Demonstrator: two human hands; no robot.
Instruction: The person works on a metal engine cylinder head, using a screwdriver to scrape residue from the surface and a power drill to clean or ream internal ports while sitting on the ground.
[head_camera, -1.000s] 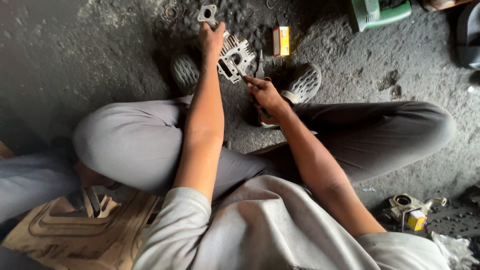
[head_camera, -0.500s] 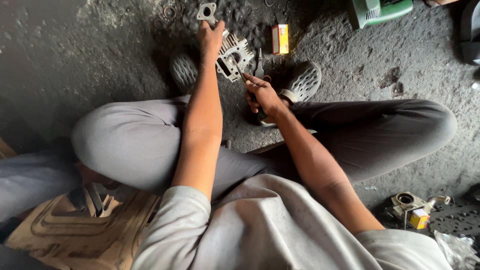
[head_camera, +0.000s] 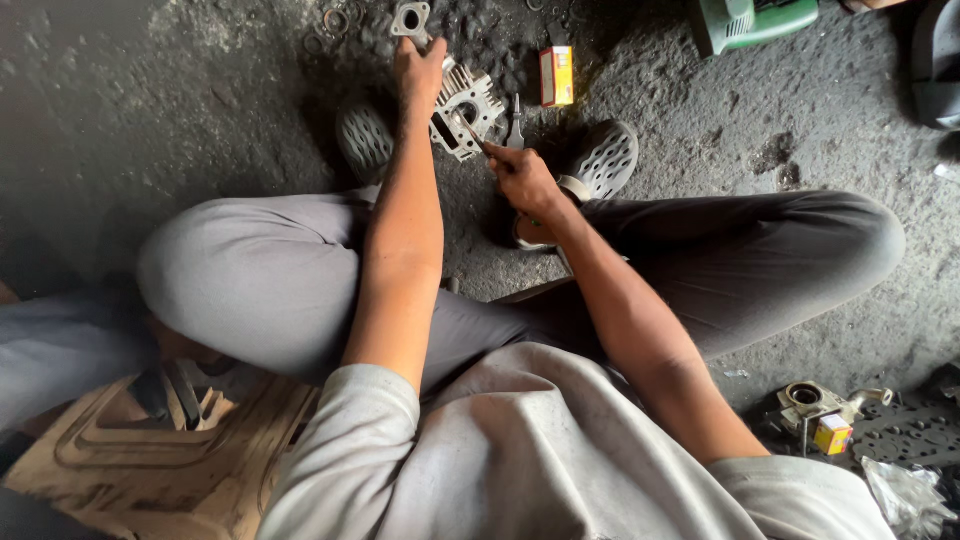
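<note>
Left hand (head_camera: 420, 72) steadies finned cylinder (head_camera: 466, 108); right hand (head_camera: 522, 180) scrapes.

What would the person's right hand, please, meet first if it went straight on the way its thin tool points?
Probably the grey finned metal engine part: the right hand aims its thin tool up-left, and the tip already seems to touch it, though depth is unclear. The left hand steadies that part.
</note>
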